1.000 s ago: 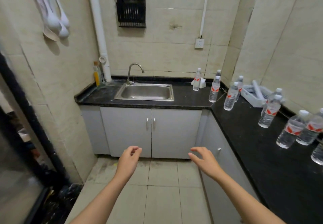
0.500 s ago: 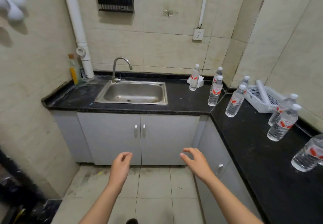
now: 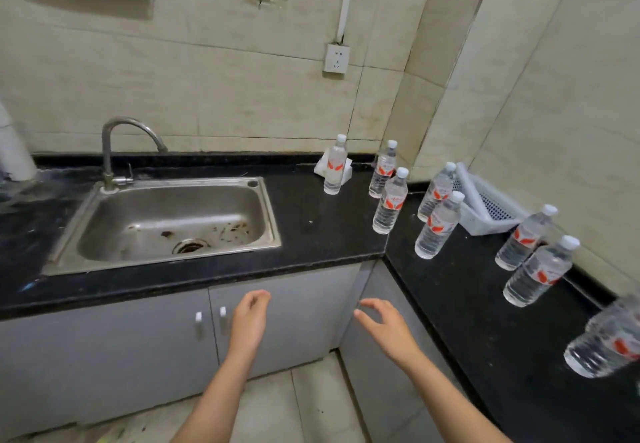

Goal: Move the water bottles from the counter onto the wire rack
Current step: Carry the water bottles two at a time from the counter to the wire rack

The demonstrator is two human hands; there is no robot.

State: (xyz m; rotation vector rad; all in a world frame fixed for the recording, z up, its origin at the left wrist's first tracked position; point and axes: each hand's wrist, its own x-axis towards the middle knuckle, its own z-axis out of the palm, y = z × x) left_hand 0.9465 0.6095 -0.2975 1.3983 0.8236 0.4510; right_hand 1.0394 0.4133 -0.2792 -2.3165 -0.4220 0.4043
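Black stone bench (image 3: 311, 235) carrying upright water bottles (image 3: 389, 202) along its right corner, steel sink (image 3: 173, 224) sitting left, left hand (image 3: 247, 323) and right hand (image 3: 388, 326) hovering below, fingers loosely curled, grasping nothing

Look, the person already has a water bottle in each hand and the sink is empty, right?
Not quite. The head view shows the left hand and right hand both empty, held in front of the cabinet. The water bottles stand on the counter. The sink is indeed empty.
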